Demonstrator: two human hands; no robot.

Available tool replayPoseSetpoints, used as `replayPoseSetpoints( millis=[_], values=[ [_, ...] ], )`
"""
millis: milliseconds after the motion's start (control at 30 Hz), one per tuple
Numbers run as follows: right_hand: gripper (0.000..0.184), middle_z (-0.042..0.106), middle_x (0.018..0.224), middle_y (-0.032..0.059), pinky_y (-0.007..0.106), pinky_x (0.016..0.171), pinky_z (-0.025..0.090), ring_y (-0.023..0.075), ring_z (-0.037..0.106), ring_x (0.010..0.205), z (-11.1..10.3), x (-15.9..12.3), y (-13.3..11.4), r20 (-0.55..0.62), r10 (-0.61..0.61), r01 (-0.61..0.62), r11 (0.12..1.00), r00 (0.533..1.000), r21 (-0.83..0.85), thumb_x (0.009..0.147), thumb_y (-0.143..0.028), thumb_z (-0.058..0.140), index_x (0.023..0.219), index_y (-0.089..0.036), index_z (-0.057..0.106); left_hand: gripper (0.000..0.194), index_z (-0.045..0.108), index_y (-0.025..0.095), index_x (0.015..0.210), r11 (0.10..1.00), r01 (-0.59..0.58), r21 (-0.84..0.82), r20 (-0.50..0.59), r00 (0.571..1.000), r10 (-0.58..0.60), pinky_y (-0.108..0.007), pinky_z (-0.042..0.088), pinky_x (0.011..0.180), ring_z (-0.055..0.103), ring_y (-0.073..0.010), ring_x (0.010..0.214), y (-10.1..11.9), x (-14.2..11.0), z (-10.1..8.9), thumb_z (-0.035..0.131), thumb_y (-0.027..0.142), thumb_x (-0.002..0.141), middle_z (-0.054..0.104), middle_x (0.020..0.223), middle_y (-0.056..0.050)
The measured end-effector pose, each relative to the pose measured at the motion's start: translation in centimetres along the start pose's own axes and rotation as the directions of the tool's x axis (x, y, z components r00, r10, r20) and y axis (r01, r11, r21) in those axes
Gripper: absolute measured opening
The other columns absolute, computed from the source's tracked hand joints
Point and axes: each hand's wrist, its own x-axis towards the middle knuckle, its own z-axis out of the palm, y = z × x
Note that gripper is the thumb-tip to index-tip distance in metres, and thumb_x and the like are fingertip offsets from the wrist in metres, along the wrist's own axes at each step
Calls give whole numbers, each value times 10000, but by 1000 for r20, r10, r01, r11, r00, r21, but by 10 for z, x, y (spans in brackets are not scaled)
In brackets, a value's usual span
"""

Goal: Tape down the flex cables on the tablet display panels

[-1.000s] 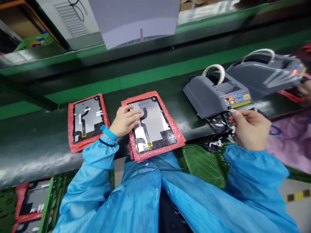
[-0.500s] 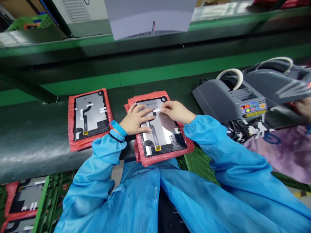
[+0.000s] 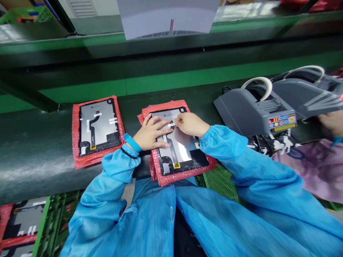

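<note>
A tablet display panel (image 3: 183, 141), grey-backed with black edges, lies face down on red bubble wrap (image 3: 166, 180) in front of me. A dark flex cable (image 3: 174, 151) with a yellow end runs along it. My left hand (image 3: 152, 134) rests flat on the panel's left part, fingers spread over the cable's upper end. My right hand (image 3: 190, 124) has thumb and forefinger pinched on a small strip of white tape (image 3: 173, 122) by that upper end. The fingers partly hide the tape. To the left, another display panel (image 3: 100, 125) with several white tape pieces lies on red bubble wrap.
Grey tape dispensers (image 3: 246, 110) with white tape rolls stand at the right. A co-worker's hand (image 3: 332, 121) is at the right edge. Green crates (image 3: 57, 217) sit below the bench (image 3: 32, 153), the left one beside more panels. A white sheet (image 3: 168, 16) hangs ahead.
My right hand has turned slightly and its fingertips have shifted a little left over the tape, so less of the strip shows. My left hand stays on the panel.
</note>
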Motion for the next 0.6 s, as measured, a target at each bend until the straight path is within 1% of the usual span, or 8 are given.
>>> replayPoseSetpoints(
  millis=[167, 267, 367, 500, 600],
  values=[
    [207, 701, 1009, 167, 289, 829, 441, 255, 646, 972, 0, 0, -2, 0, -23, 23, 999, 1000, -31, 882, -217, 497, 910, -121, 678, 670, 549, 338, 1342, 1000, -8, 14, -8, 1000, 8, -641, 42, 1121, 311, -368, 1326, 0, 0, 1, 483, 730, 803, 445, 1489, -57],
    [257, 699, 995, 182, 312, 842, 447, 274, 643, 989, 1, 2, -2, 2, -28, 28, 998, 1000, -50, 899, -281, 493, 926, -106, 680, 675, 551, 329, 1342, 1000, -12, 17, -15, 1000, 12, -641, 41, 1122, 313, -370, 1325, 0, 0, 1, 481, 729, 804, 449, 1485, -62],
    [325, 702, 966, 178, 320, 845, 454, 278, 639, 1001, 2, 4, -4, 12, -10, 11, 997, 1000, -81, 905, -377, 500, 939, -109, 681, 662, 559, 334, 1333, 1000, -12, 15, -24, 1000, 13, -640, 45, 1124, 318, -366, 1322, 0, 0, 1, 504, 721, 798, 457, 1478, -61],
    [339, 698, 987, 177, 347, 847, 459, 298, 631, 1027, -1, 5, -5, 28, -3, 6, 995, 1000, -102, 894, -415, 526, 961, -122, 683, 664, 565, 336, 1325, 999, -24, 26, -35, 999, 24, -631, 46, 1130, 311, -361, 1332, -1, 0, 2, 501, 729, 794, 456, 1479, -59],
    [400, 690, 979, 194, 384, 853, 459, 333, 624, 1044, -5, 6, -5, 27, 53, -49, 991, 998, -127, 864, -498, 559, 911, -125, 694, 671, 567, 318, 1327, 998, -55, 38, -49, 997, 57, -611, 50, 1144, 324, -350, 1330, -1, 0, 2, 485, 729, 803, 494, 1448, -62]
  ],
)
